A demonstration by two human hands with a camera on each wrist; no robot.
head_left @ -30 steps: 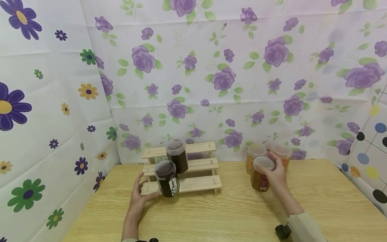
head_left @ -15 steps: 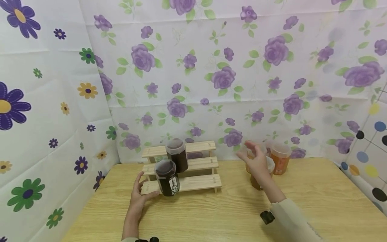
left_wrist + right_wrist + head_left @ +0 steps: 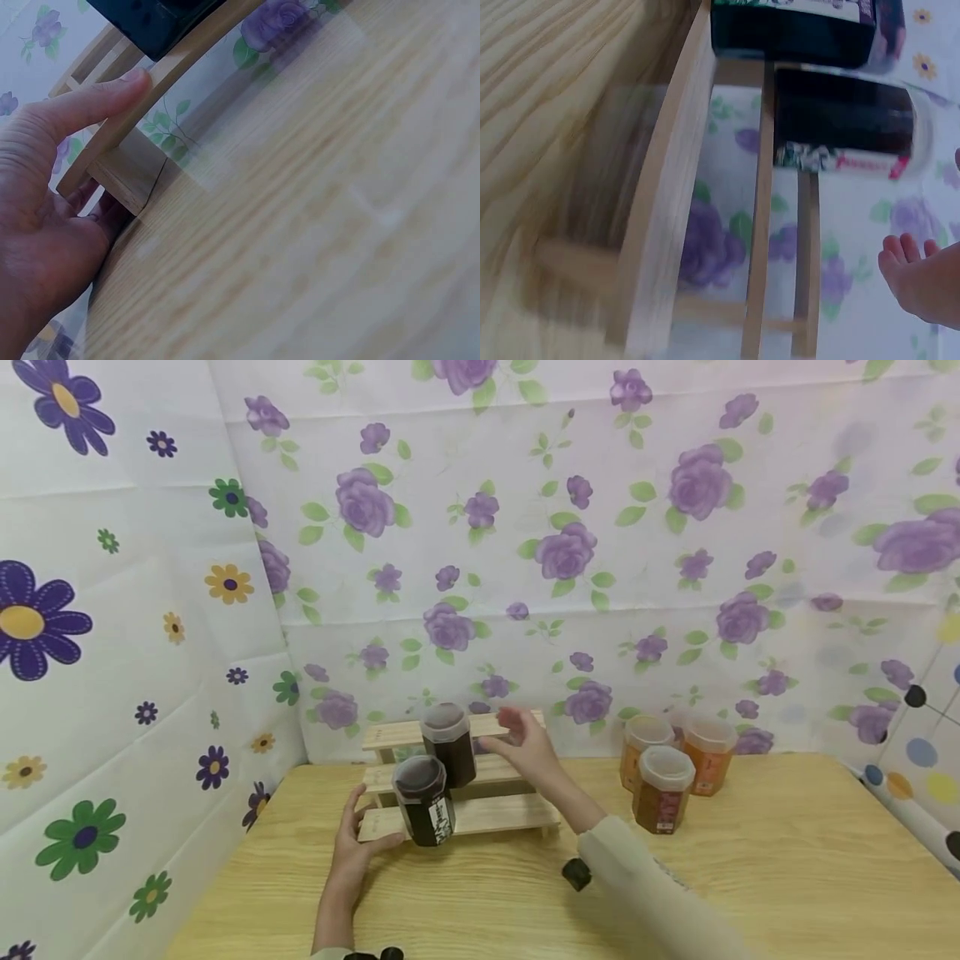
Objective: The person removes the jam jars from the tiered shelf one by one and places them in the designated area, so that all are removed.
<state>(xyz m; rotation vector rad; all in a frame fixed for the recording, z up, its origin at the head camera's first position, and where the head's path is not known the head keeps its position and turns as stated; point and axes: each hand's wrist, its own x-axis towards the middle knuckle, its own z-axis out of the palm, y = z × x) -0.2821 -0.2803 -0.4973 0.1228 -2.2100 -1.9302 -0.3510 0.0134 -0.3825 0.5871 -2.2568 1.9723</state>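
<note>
A three-step wooden rack (image 3: pixel 506 814) stands on the table. My left hand (image 3: pixel 351 852) grips its left end; in the left wrist view the thumb (image 3: pixel 112 97) lies along the front plank and the fingers reach behind the leg. One dark jar (image 3: pixel 426 810) sits on the lowest step, and a second dark jar (image 3: pixel 453 758) on the middle step. Over the rack's right part is my right hand (image 3: pixel 536 758), holding nothing, fingers apart. In the right wrist view that right hand (image 3: pixel 930 285) appears beside the dark jar (image 3: pixel 844 112) of the middle step.
Three amber jars with clear lids stand grouped at the table's back right: a front jar (image 3: pixel 662 797), a left jar (image 3: pixel 637 760) and a right jar (image 3: pixel 711 764). Flowered cloth (image 3: pixel 450 527) hangs behind the wood-grain table (image 3: pixel 465 902) and along its left side.
My right hand has let go of the front amber jar and moved left to the rack. The left hand stays on the rack's end. The view has turned slightly.
</note>
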